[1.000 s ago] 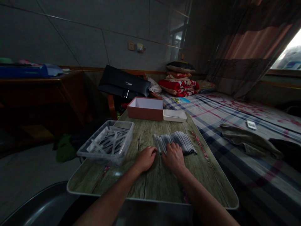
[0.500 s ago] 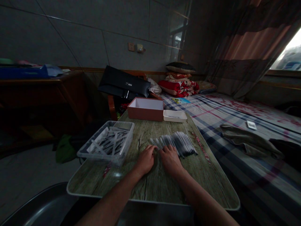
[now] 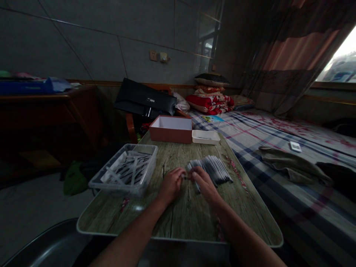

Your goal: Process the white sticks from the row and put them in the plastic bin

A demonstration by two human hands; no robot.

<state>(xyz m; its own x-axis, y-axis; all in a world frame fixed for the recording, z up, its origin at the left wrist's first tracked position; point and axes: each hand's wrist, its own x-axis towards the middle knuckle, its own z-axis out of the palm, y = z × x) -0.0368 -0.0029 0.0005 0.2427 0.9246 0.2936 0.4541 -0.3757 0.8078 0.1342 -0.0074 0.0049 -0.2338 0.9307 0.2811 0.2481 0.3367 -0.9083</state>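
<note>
A row of thin black-and-white sticks (image 3: 213, 168) lies side by side on the wood-patterned table (image 3: 183, 215). My left hand (image 3: 171, 184) and my right hand (image 3: 202, 181) meet at the row's near left end, fingers curled and pinched together on a few of the sticks. What exactly sits between the fingertips is too dim to make out. A clear plastic bin (image 3: 125, 173) with several more sticks stands to the left of my left hand.
A brown open box (image 3: 171, 129) and a small white tray (image 3: 205, 137) stand at the table's far end. A bed with a plaid sheet (image 3: 278, 148) runs along the right. A dark wooden desk (image 3: 47, 107) is at the left.
My right hand slid left off the row to meet the left hand. Both hands have lifted from lying on the sticks to pinching at the row's left end.
</note>
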